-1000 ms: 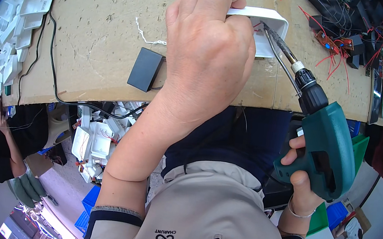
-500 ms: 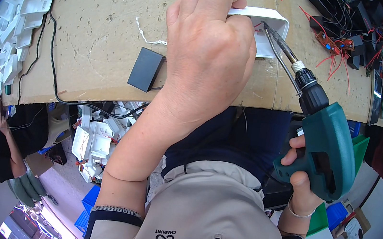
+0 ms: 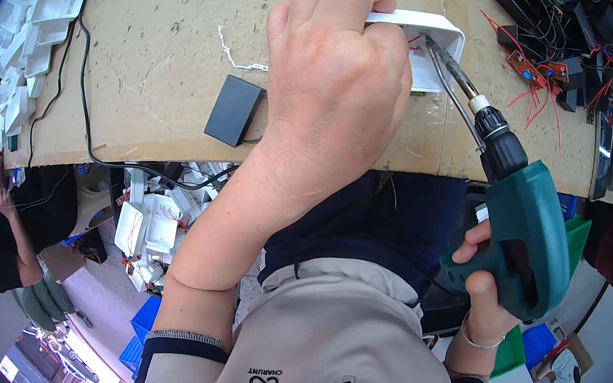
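My left hand (image 3: 340, 80) is closed round a white plastic case (image 3: 422, 79), holding it on the table with its open side showing. The back of the hand hides much of the case. My right hand (image 3: 485, 292) grips a green pistol-shaped soldering gun (image 3: 535, 222) by its handle. Its dark tip and a thin metal feed tube beside it reach inside the case, close to a short red wire (image 3: 416, 39). Whether the tip touches anything there I cannot tell. A black box (image 3: 233, 110) lies beside my left wrist, and a white twisted cord (image 3: 226, 51) lies beyond it.
White plastic housings (image 3: 58, 4) are heaped along the left side. Black parts, red wires and small circuit boards (image 3: 524, 67) crowd the far right. A black cable (image 3: 82, 84) runs down the left of the table (image 3: 160, 71). More white housings (image 3: 161, 223) lie below the table edge. Other people sit on both sides.
The soldering gun has shifted very slightly, its tip still inside the case. The case has barely moved, and my left hand stays on it.
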The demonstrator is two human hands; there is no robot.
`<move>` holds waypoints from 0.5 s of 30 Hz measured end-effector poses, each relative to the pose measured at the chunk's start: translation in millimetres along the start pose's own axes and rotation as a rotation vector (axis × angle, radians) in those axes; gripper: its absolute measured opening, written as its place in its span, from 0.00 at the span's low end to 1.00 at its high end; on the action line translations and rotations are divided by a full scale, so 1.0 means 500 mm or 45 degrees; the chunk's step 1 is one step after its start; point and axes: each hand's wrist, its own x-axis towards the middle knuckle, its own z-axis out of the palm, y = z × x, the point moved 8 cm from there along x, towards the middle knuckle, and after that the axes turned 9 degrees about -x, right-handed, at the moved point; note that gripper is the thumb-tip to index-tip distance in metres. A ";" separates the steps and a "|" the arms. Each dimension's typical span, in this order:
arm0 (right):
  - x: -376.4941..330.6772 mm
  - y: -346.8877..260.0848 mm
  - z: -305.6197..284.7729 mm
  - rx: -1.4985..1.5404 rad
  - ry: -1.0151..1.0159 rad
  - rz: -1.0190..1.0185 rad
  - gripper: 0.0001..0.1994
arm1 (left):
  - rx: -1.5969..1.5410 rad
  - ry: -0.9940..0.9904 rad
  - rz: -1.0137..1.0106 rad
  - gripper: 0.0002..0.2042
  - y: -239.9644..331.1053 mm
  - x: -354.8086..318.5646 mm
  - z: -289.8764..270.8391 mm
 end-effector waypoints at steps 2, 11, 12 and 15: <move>-0.001 0.002 0.002 0.012 -0.009 0.013 0.40 | -0.004 -0.001 -0.003 0.03 -0.002 -0.002 -0.004; -0.010 0.005 0.006 0.036 -0.041 -0.005 0.42 | -0.021 -0.007 -0.022 0.04 -0.006 -0.001 -0.003; -0.012 0.005 0.006 0.017 -0.048 -0.029 0.42 | -0.023 -0.008 -0.025 0.04 -0.007 0.000 -0.001; -0.017 0.003 0.002 0.063 -0.020 -0.045 0.41 | -0.026 -0.010 -0.031 0.04 -0.007 -0.001 -0.004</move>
